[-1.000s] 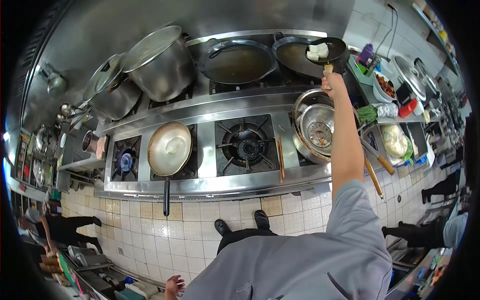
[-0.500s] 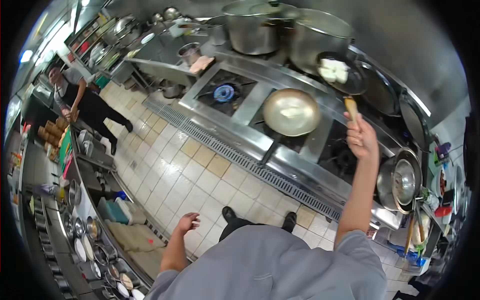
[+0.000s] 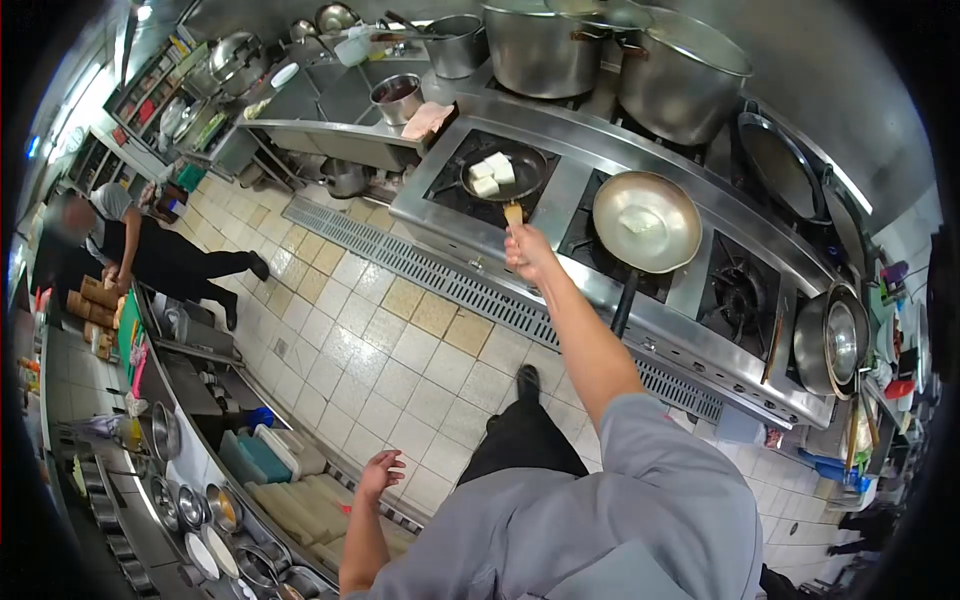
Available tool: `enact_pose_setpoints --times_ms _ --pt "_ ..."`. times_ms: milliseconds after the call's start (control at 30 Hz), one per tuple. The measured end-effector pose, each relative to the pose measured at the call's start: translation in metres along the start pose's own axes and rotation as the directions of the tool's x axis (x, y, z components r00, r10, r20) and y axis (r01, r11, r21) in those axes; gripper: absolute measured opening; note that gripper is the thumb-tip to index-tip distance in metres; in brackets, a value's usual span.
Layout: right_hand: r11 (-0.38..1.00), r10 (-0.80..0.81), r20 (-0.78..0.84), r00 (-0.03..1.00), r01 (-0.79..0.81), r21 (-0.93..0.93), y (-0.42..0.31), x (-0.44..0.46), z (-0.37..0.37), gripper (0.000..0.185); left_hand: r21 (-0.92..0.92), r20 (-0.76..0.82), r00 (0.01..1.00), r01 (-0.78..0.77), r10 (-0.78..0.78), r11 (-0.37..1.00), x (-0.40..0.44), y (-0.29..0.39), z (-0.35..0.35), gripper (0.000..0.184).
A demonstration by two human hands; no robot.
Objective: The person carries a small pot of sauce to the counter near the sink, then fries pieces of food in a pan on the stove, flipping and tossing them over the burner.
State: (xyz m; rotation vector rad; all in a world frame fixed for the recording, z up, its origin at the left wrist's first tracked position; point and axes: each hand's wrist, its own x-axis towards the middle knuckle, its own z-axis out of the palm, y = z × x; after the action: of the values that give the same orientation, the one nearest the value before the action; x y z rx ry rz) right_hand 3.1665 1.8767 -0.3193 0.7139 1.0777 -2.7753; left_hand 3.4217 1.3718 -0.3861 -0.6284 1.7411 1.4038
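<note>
My right hand [image 3: 529, 252] is closed round the wooden handle of a small dark frying pan [image 3: 530, 176]. Several white blocks [image 3: 491, 174] lie in this pan, which is over the left burner of the stove; whether it rests on the grate I cannot tell. To its right, a larger pale frying pan [image 3: 668, 215] with a little clear liquid sits on the middle burner, its black handle pointing toward me. Low at my side, my left hand [image 3: 380, 473] holds nothing, its fingers loosely apart over the tiled floor.
Large stockpots [image 3: 545, 60] stand behind the burners. A saucepan [image 3: 397, 98] and a pink cloth [image 3: 428, 121] are left of the stove. Stacked metal bowls [image 3: 830, 345] sit at its right end. Another person [image 3: 130, 245] works at the left counter, where several small pans [image 3: 222, 508] are lined up.
My right hand has carried the small pan with the white blocks from the back right of the stove leftward to the left burner. My body and view have shifted left.
</note>
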Motion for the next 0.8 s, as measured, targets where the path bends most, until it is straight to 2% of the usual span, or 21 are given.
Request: enact_pose_setpoints --times_ms 33,133,200,233,333,467,500,633,733,800 --pt "0.999 0.009 -0.02 1.0 -0.01 -0.04 -0.008 0.003 0.015 0.019 -0.018 -0.003 1.0 0.004 -0.004 1.0 0.005 0.002 -0.01 0.03" --pt "0.997 0.01 0.194 0.981 -0.024 0.07 -0.038 0.021 0.041 0.025 -0.045 -0.023 1.0 0.008 -0.009 0.999 0.016 0.024 -0.029 0.028" --pt "0.927 -0.006 0.514 0.858 -0.188 0.325 -0.064 0.02 0.06 0.027 -0.034 -0.03 0.999 -0.015 0.014 0.999 0.028 0.043 -0.04 0.028" --pt "0.896 -0.072 0.637 0.768 -0.231 0.379 -0.067 0.029 0.064 0.036 -0.057 -0.038 0.999 0.0 -0.002 0.998 0.037 0.05 -0.044 0.029" --pt "0.897 -0.09 0.674 0.733 -0.235 0.375 -0.078 0.052 0.086 0.037 -0.081 0.017 0.999 0.039 -0.038 0.996 0.054 0.075 -0.053 0.03" --pt "0.997 0.022 0.431 0.902 -0.054 0.062 -0.09 0.073 0.073 0.031 -0.118 0.113 0.986 0.133 -0.119 0.984 0.079 0.096 -0.063 0.03" --pt "0.999 0.045 0.313 0.949 -0.038 -0.028 -0.088 0.073 0.066 0.027 -0.126 0.14 0.98 0.161 -0.143 0.979 0.086 0.098 -0.066 0.034" --pt "0.977 0.093 0.041 0.995 -0.083 -0.197 -0.069 0.068 0.02 0.022 -0.143 0.255 0.946 0.241 -0.2 0.96 0.095 0.121 -0.062 0.038" --pt "0.965 0.119 -0.057 0.991 -0.129 -0.229 -0.055 0.056 0.006 0.023 -0.126 0.319 0.915 0.299 -0.247 0.946 0.11 0.13 -0.071 0.039" --pt "0.984 0.089 -0.041 0.995 -0.094 -0.151 -0.04 0.054 0.002 0.025 -0.127 0.336 0.902 0.33 -0.273 0.935 0.119 0.136 -0.082 0.039"
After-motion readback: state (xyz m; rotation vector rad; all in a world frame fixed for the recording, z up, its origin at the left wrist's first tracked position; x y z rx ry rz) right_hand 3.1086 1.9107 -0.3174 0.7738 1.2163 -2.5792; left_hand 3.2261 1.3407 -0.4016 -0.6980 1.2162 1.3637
